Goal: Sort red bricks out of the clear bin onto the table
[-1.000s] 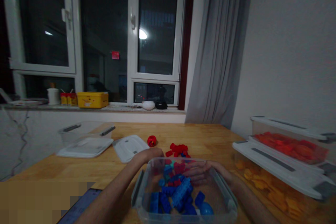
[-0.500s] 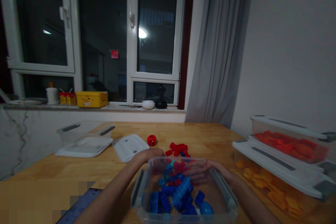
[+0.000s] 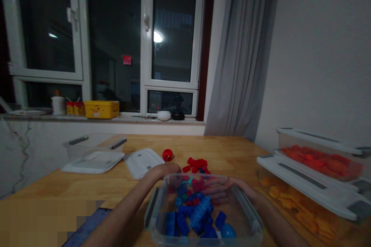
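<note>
A clear plastic box (image 3: 243, 233) with grey side clips stands close to me. Inside lie blue building blocks (image 3: 199, 214), a few red pieces and a round blue piece (image 3: 228, 231). My left hand (image 3: 170, 171) reaches round the far left corner, its fingers mostly hidden behind the box's far rim. On the far right side is my right hand (image 3: 220, 188), seen through the clear plastic with its fingers stretched out flat towards the red and teal pieces. I cannot tell whether either hand touches a piece. Just beyond the box sits a small pile of red blocks (image 3: 197, 164).
A red ball-like toy (image 3: 167, 155) lies beyond my left hand. Two white lids (image 3: 144, 162) and an open clear box (image 3: 95, 142) are at the far left. On the right, lidded boxes hold red pieces (image 3: 321, 158) and orange pieces (image 3: 301, 208).
Almost nothing differs. Both hands and the box hold their places, with only a slight shift at the fingers and among the pieces near them.
</note>
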Action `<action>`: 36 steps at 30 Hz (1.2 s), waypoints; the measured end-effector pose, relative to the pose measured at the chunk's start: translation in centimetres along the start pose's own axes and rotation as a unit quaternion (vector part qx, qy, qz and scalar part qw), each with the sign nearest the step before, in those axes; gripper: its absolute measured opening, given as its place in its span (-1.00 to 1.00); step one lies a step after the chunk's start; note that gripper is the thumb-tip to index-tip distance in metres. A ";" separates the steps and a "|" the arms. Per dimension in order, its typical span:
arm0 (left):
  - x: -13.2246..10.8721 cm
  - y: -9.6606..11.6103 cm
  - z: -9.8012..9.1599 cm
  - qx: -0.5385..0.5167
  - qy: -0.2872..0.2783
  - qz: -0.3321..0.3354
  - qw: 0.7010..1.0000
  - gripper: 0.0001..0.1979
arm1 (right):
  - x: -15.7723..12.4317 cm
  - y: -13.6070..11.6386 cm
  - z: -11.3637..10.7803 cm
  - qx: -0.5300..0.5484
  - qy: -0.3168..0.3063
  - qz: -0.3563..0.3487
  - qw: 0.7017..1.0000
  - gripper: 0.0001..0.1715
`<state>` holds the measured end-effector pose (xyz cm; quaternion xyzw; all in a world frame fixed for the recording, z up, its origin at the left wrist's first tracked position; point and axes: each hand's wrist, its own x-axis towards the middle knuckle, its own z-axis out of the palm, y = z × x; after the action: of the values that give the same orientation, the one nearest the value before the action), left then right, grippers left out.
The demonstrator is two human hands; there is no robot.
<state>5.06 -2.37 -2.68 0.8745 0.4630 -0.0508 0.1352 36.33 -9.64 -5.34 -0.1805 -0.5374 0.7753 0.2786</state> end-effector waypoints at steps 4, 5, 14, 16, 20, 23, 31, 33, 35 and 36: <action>-0.7 0.5 -1.1 -0.008 0.027 0.005 1.000 -0.74 | 0.1 0.3 -0.5 0.005 0.005 0.005 1.000 -0.47; -0.8 0.6 -1.4 -0.010 0.034 0.007 0.999 -0.72 | 0.0 0.2 -0.4 0.001 0.005 0.006 1.000 -0.47; -3.1 2.3 -3.9 -0.039 0.109 0.022 0.993 -0.69 | -0.2 -0.5 0.6 -0.031 0.004 0.005 1.000 -0.50; -3.6 2.8 -4.5 -0.049 0.128 0.023 0.990 -0.65 | -0.1 -0.4 0.3 -0.027 0.004 0.005 1.000 -0.47; -4.9 4.9 -5.5 -0.053 0.169 0.028 0.984 -0.47 | -0.1 0.0 -0.1 -0.001 -0.003 0.006 1.000 -0.41; -6.0 7.6 -6.2 -0.024 0.185 0.048 0.981 -0.45 | -0.1 0.1 -0.2 0.000 -0.004 -0.001 1.000 -0.40; -6.7 13.7 -5.3 0.038 0.019 0.147 0.988 -0.60 | 0.3 0.4 -0.5 0.045 0.032 0.011 0.998 -0.43; -6.4 14.2 -4.8 0.054 -0.012 0.146 0.988 -0.61 | 0.5 0.5 -0.4 0.069 0.022 0.016 0.997 -0.43; -6.1 14.4 -4.4 0.078 -0.008 0.136 0.988 -0.59 | 0.6 0.4 -0.1 0.094 0.002 0.015 0.995 -0.44; -6.0 14.4 -4.3 0.084 -0.002 0.134 0.987 -0.58 | 0.6 0.4 0.0 0.104 -0.006 0.013 0.994 -0.43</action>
<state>13.38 -13.65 5.42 0.9368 0.3354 -0.0727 0.0681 35.78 -9.43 -5.70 -0.1531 -0.4528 0.8317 0.2827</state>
